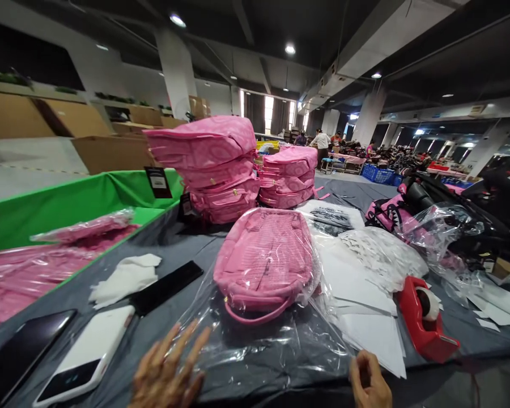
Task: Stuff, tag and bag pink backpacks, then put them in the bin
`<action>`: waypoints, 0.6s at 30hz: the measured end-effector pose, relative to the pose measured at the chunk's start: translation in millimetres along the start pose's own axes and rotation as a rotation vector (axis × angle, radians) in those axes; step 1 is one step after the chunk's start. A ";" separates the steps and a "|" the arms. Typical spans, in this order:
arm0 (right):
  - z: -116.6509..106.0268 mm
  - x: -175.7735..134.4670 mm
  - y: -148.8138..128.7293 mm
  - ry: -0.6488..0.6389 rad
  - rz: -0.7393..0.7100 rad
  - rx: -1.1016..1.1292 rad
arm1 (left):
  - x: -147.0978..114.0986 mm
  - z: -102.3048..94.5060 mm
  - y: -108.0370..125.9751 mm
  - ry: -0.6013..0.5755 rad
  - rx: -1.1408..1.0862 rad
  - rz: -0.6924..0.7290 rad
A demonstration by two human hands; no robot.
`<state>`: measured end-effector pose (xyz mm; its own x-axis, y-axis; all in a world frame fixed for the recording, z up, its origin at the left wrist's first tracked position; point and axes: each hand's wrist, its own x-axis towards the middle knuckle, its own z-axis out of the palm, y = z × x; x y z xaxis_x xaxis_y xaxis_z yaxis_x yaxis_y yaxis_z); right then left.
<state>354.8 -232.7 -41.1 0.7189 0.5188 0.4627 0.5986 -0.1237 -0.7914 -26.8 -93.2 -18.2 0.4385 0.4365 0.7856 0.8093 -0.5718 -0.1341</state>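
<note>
A pink backpack [267, 255] lies flat in the middle of the table inside a clear plastic bag [276, 351]. Its top handle loop points toward me, and the loose end of the bag spreads over the table's near side. My left hand [170, 368] rests at the bag's near left corner, fingers spread. At the near right corner, my right hand [369, 381] has its fingers curled together in a pinch on the plastic edge.
Stacked pink backpacks [225, 170] stand behind. A red tape dispenser [427, 320] and white paper sheets [369, 328] lie right. Left are a white power bank [89, 351], a black phone [168, 286], a dark tablet [25, 351] and a green-lined bin [89, 192] of wrapped pink bags.
</note>
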 end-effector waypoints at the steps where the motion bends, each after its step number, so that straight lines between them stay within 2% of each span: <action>1: -1.0 5.1 -4.0 -0.045 -0.045 0.023 | -2.3 1.1 -15.1 -0.001 0.015 -0.079; 3: -7.3 17.1 -11.9 -0.180 -0.057 0.097 | -10.4 1.1 -33.0 0.000 -0.080 -0.236; 5: -16.6 29.3 -17.6 -0.227 0.056 0.193 | -20.7 -3.9 -33.2 -0.038 -0.248 -0.447; 7: -25.0 39.4 -19.4 -0.149 0.181 0.305 | -27.5 -13.0 -19.5 -0.099 -0.357 -0.726; 9: -31.1 45.9 -17.7 -0.067 0.237 0.361 | -28.5 -21.8 -0.1 -0.130 -0.401 -0.941; 13: -39.8 47.4 -11.4 -0.098 0.243 0.201 | -19.8 -29.3 24.2 -0.080 -0.509 -1.129; 16: -45.0 42.6 -7.8 -0.185 0.255 0.206 | -13.3 -29.3 22.0 -0.130 -0.592 -1.282; 18: -48.5 38.2 -5.2 -0.212 0.302 0.284 | -15.3 -30.1 17.7 -0.184 -0.552 -1.344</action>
<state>396.2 -253.3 0.0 0.7401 0.6605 0.1263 0.2322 -0.0747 -0.9698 -30.9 -130.9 -14.5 -0.4324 0.9009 0.0370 0.4093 0.1596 0.8983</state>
